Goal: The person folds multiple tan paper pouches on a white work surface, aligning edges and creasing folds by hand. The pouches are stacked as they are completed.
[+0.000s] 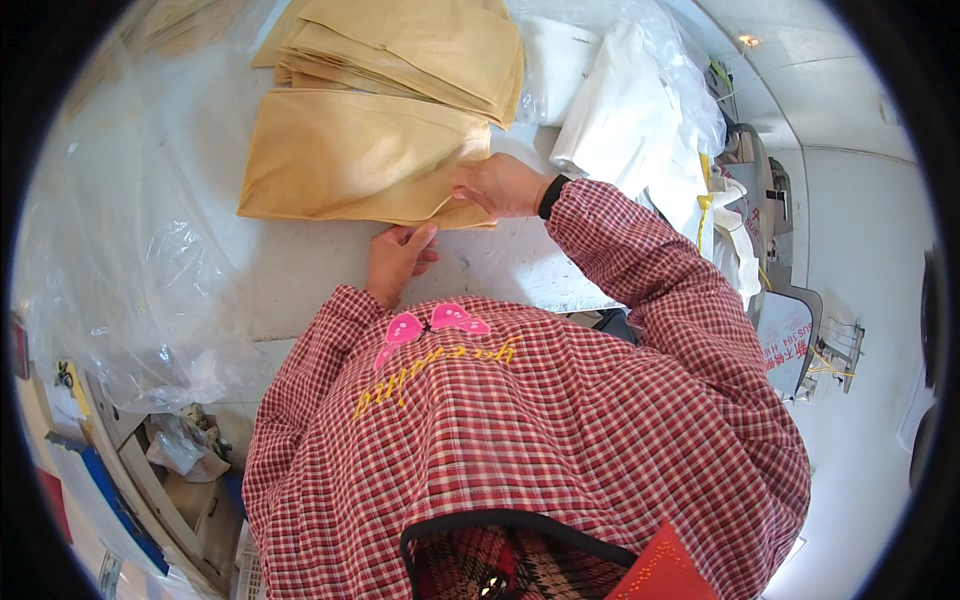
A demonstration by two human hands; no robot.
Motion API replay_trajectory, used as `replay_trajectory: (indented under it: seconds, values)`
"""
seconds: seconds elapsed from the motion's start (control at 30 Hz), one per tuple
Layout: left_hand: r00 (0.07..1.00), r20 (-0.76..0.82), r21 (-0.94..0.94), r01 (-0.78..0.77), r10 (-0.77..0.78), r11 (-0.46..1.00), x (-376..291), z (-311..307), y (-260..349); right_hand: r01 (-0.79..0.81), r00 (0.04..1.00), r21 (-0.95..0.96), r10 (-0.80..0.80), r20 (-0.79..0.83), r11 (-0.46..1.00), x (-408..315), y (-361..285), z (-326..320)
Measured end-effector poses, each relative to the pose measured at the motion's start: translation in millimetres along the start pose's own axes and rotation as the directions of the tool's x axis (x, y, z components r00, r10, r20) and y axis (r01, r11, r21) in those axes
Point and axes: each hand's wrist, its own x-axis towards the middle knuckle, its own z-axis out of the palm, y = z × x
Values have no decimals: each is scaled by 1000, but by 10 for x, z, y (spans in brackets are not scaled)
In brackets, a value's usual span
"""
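A folded piece of tan fabric (352, 161) lies on the pale work table (315, 262) in front of me. My right hand (502, 184) pinches a fold at its near right corner between thumb and fingers. At the near edge of the same piece is my left hand (403, 255), its thumb on the fabric's edge and its other fingers partly curled below it. Just beyond this piece sits a stack of folded tan fabric (420, 56), its layers uneven at the left side.
Clear plastic sheeting (150, 262) covers the table's left part. Rolled white material (615, 97) and a white packet (555, 67) in plastic lie at the back right. A machine (757, 195) with yellow cords stands right. An open wooden compartment (187, 495) is at lower left.
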Motion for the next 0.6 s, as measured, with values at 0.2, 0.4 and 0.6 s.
replay_trajectory:
  seconds: [0.2,0.4,0.6]
  values:
    - [945,195,188,228,-264,955,-52,243,229,37,999,190,-44,31,981,123,50,33]
    - [940,215,-112,295,-266,949,-18,283,129,88,992,64,-93,83,994,163,-76,-22]
    - [946,258,-90,226,-196,970,24,123,12,353,935,-314,-346,78,882,741,-236,-579]
